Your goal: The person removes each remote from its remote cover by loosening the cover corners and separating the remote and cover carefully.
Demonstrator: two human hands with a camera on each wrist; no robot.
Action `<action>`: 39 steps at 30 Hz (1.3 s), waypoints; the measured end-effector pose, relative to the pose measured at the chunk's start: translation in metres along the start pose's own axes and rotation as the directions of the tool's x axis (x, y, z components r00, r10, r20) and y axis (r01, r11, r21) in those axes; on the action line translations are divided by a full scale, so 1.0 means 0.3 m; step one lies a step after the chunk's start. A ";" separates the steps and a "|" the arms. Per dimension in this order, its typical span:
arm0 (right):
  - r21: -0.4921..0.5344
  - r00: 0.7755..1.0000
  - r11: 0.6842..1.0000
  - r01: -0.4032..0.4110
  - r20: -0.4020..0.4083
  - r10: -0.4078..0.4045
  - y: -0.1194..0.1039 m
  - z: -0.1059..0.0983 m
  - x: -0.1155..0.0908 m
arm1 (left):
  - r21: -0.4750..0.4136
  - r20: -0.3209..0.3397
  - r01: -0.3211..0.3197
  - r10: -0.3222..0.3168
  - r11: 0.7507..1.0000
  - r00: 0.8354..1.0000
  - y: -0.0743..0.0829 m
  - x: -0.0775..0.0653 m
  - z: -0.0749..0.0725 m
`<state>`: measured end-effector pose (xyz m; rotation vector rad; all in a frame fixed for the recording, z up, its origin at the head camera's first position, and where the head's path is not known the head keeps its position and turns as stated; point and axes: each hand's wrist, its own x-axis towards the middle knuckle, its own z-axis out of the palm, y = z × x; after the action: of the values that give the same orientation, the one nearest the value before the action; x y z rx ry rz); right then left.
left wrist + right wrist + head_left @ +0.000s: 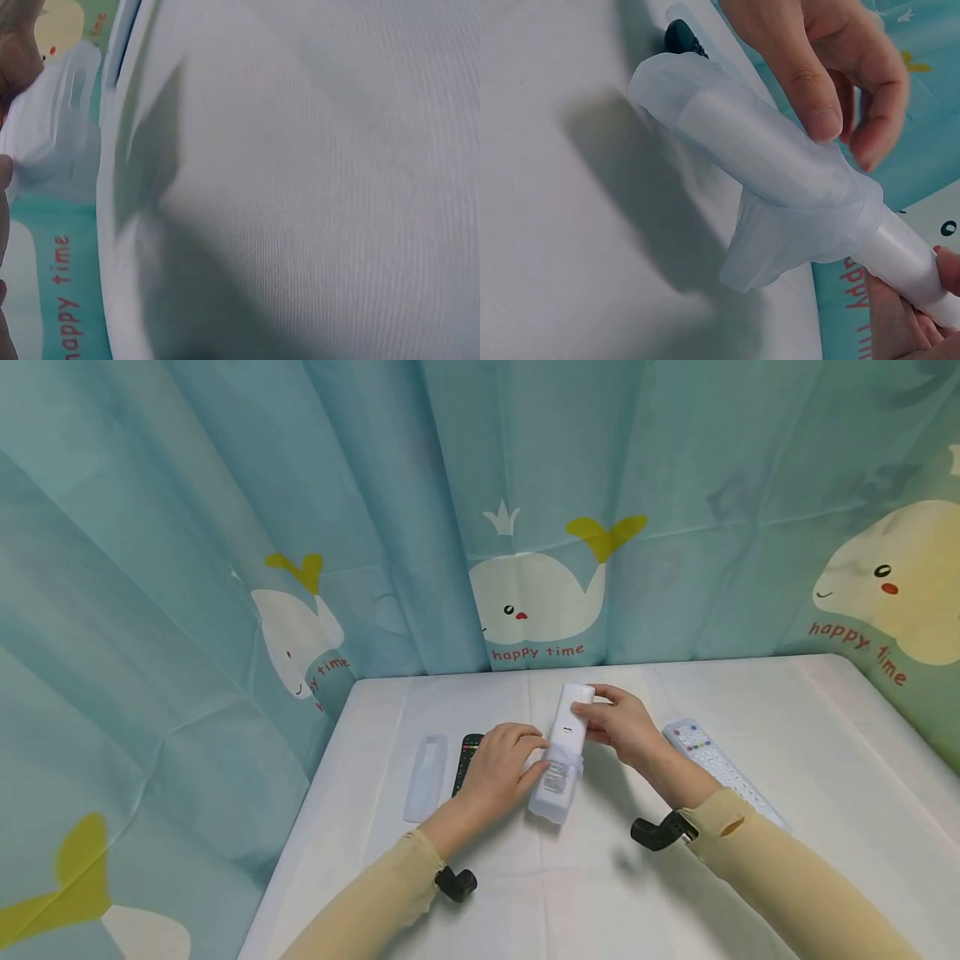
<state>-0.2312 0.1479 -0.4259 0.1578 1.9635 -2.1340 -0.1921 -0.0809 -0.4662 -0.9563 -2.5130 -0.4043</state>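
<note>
A white remote control [572,718] is held up above the table, its back with a small dark mark facing the head camera. My right hand [618,720] grips its upper end between thumb and fingers. A translucent soft cover [780,180] encloses the lower end, with a label showing through. Its rim is folded outward, and a flap hangs down. Beside that rim is my left hand [501,768], fingers loosely bent and fingertips at the cover's edge. In the right wrist view, its thumb and fingers stand apart, without a visible pinch; whether they touch the cover I cannot tell.
To the left on the white table [495,893] lie another translucent cover [426,777] and a black remote [468,756], partly hidden by my left hand. A pale remote with coloured buttons [712,760] lies at right. A blue whale-print curtain [405,568] hangs behind.
</note>
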 end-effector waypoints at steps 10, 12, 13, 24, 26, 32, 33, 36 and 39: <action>0.010 1.000 1.000 0.007 0.003 -0.007 -0.003 -0.004 -0.006 | -0.041 -0.004 0.063 -0.063 0.997 0.998 -0.014 -0.012 0.006; 0.011 1.000 1.000 0.009 0.004 -0.009 -0.002 -0.005 -0.006 | -0.016 -0.039 0.029 -0.030 0.999 0.999 -0.012 -0.013 0.010; 0.013 1.000 1.000 0.010 0.006 -0.010 -0.003 -0.005 -0.006 | -0.002 -0.056 0.013 -0.013 1.000 0.998 -0.011 -0.014 0.012; 0.031 1.000 0.999 -0.020 -0.001 0.020 0.010 0.011 -0.007 | 0.023 -0.157 0.005 -0.002 1.000 0.988 0.004 -0.010 0.020; 0.007 1.000 1.000 -0.012 0.006 0.012 0.015 0.014 -0.009 | 0.024 -0.143 0.029 -0.025 0.999 0.989 0.007 -0.010 0.023; -0.030 0.999 0.999 0.025 0.025 -0.024 0.016 0.015 -0.015 | 0.050 -0.065 0.079 -0.076 0.996 0.995 0.018 -0.004 0.026; -0.034 0.999 0.999 0.028 0.020 -0.028 0.015 0.013 -0.014 | 0.057 -0.054 0.079 -0.075 0.995 0.996 0.020 -0.002 0.025; -0.043 0.999 0.999 0.033 0.009 -0.033 0.014 0.004 -0.008 | 0.072 -0.024 0.070 -0.068 0.995 0.997 0.028 -0.001 0.019; -0.045 0.999 0.998 0.033 0.000 -0.033 0.012 -0.006 0.001 | 0.070 -0.009 0.055 -0.054 0.996 0.998 0.037 -0.008 0.015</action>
<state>-0.2307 0.1494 -0.4296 0.1185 2.0265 -2.1077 -0.1841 -0.0724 -0.4700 -0.8599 -2.5340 -0.3323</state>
